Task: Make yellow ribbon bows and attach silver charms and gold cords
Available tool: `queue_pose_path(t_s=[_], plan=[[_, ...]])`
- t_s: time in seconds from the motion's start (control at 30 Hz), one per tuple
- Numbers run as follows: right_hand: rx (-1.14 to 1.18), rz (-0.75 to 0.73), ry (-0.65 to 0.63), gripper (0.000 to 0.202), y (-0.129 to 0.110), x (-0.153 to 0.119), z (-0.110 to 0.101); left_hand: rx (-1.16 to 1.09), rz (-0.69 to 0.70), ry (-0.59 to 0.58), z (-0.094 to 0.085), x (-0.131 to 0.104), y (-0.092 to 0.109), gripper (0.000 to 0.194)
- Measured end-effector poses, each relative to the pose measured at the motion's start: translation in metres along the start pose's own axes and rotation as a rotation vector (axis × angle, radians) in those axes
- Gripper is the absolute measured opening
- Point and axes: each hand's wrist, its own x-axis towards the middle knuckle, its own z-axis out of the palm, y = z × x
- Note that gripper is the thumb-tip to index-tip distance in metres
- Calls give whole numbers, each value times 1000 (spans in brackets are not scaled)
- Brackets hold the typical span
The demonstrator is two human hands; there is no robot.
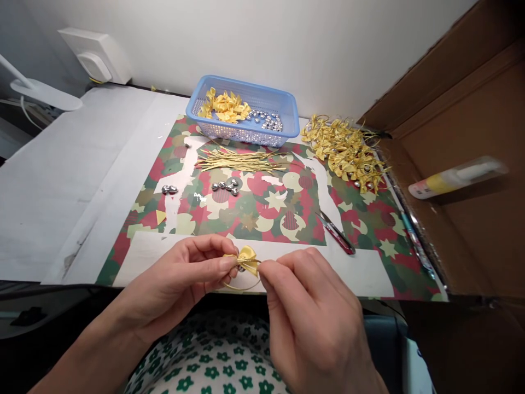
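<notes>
Between my hands, just above the front edge of the table, is a small yellow ribbon bow with a silver bell partly hidden beneath it. My left hand pinches the bow's left side between thumb and fingers. At the bow's right side, my right hand pinches the end of a thin gold cord, which loops below the bow. Beyond my hands lie a bundle of gold cords and several loose silver bells. Two more bells sit to the left.
A blue basket at the back holds yellow bows and silver bells. Finished-looking bows with bells are heaped at back right. Thread snips lie right of centre. A cardboard wall with a bottle stands on the right.
</notes>
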Motion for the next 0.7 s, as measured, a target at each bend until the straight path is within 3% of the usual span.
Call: queue_pose_path(t_s=[0.43, 0.7], plan=[[198, 79, 12, 19, 3, -12, 20, -9, 1, -48, 2, 0, 0, 4], [212, 75, 26, 20, 6, -16, 21, 0, 16, -50, 5, -3, -2, 4]])
